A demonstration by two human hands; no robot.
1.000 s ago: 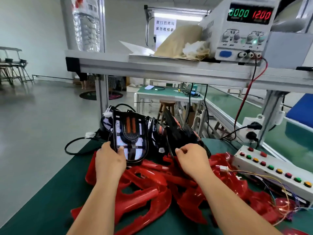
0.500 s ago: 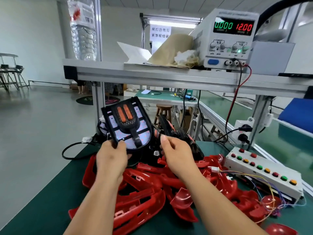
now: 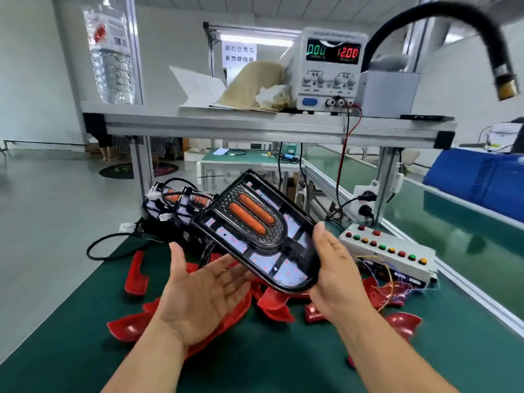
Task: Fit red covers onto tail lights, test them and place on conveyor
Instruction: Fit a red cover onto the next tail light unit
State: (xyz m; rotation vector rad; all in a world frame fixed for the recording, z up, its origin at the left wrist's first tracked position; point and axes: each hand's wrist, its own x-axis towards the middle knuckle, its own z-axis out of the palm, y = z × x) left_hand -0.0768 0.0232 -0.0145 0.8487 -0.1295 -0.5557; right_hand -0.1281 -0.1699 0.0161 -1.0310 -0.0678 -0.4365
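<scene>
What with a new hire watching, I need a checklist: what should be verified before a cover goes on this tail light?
1. Tail light held securely: right hand grips its edge. Ok.
2. Left hand free to pick: open, palm up, under the light. Ok.
3. Covers within reach: red pile on the mat below the hands. Ok.
4. One fitted on the light: none yet. Not ok.
5. Supply powered: red display reads 12.00. Ok.
6. Held light wired for testing: lead hidden. Cannot tell.
</scene>
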